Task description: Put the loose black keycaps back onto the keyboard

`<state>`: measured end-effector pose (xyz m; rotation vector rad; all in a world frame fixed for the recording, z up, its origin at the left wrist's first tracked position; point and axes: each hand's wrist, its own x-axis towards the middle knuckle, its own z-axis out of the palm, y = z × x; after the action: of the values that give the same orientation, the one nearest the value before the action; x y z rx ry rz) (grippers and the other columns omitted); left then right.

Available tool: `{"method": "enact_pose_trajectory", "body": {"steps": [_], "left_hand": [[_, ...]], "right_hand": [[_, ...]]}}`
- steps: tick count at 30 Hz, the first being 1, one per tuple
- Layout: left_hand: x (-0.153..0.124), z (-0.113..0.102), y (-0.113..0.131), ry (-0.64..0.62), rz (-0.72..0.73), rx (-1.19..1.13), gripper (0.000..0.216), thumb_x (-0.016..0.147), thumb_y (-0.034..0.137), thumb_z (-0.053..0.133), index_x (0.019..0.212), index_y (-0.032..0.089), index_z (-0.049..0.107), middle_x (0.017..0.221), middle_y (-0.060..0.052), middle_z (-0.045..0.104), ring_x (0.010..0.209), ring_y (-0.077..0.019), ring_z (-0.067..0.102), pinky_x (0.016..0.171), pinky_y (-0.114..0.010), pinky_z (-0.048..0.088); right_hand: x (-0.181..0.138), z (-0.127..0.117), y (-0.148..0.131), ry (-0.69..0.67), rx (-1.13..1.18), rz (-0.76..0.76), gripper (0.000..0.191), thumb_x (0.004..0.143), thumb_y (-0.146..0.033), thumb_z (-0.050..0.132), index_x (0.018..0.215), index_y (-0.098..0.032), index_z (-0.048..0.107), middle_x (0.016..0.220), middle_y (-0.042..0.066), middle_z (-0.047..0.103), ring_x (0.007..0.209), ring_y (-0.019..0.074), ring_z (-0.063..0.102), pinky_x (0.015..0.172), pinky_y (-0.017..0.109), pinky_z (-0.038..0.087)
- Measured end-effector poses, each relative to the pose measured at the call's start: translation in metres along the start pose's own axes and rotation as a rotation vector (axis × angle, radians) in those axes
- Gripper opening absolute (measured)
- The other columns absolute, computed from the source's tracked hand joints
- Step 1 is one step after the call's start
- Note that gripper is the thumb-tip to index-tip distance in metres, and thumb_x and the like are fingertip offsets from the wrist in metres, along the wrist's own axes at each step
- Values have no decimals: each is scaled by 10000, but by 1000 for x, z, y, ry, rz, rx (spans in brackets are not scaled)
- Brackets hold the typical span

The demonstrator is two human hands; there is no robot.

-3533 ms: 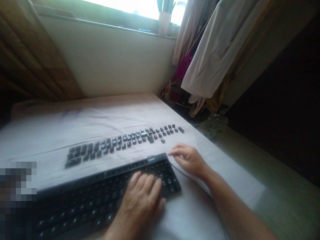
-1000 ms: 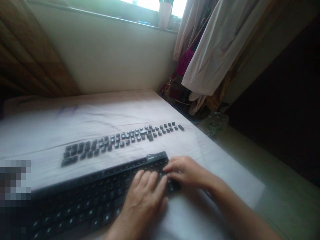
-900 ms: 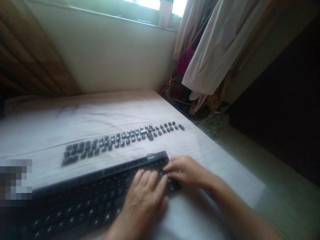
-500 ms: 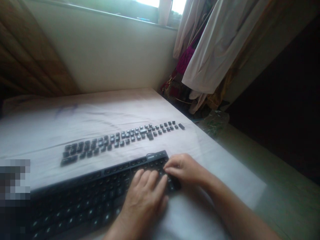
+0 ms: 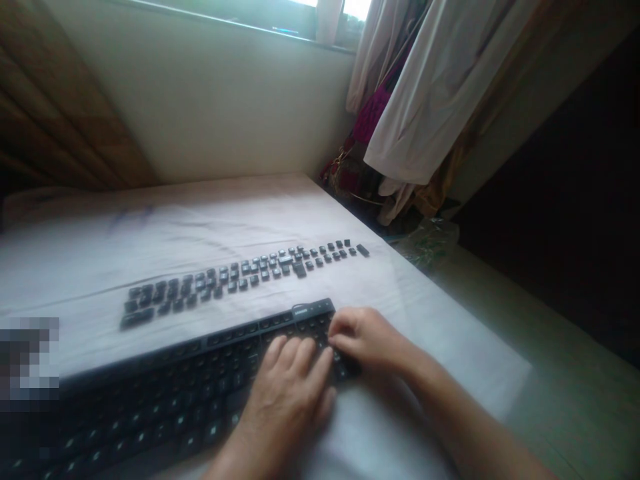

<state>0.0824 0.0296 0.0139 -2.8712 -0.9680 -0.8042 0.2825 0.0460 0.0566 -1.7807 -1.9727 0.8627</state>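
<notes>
A black computer keyboard (image 5: 235,363) lies slanted on the white sheet, with bare sockets in its upper rows and keycaps still on the lower ones. My left hand (image 5: 285,387) rests palm down across its right part, fingers stretched out over the keys. At the number pad, my right hand (image 5: 365,340) has thumb and forefinger pinched together. What sits between those fingertips is too small and blurred to make out. Beyond the keyboard, several loose black keycaps (image 5: 231,285) are laid out in slanting rows.
A white sheet (image 5: 425,320) covers the surface, whose right edge drops to a pale floor (image 5: 575,400). Clothes (image 5: 405,127) hang at the back right above a clear plastic bag (image 5: 433,240). A brown curtain (image 5: 60,120) hangs left. A pixelated patch covers the left edge.
The view has shifted very slightly. Both hands keep nearly the same places on the keyboard, and the loose keycaps look unchanged.
</notes>
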Motion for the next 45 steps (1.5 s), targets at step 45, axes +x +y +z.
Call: {"method": "enact_pose_trajectory", "body": {"steps": [45], "left_hand": [[-65,-46,-25,76,242,109,348,975,73,395,1191,166,653,1137,-56,713,1093,-172,636,1011,-319,478]], "right_hand": [[-2,11,27,70,499,28,306,700,-467,724,718,-163,692,708,24,685,686,171,618,675,297,510]]}}
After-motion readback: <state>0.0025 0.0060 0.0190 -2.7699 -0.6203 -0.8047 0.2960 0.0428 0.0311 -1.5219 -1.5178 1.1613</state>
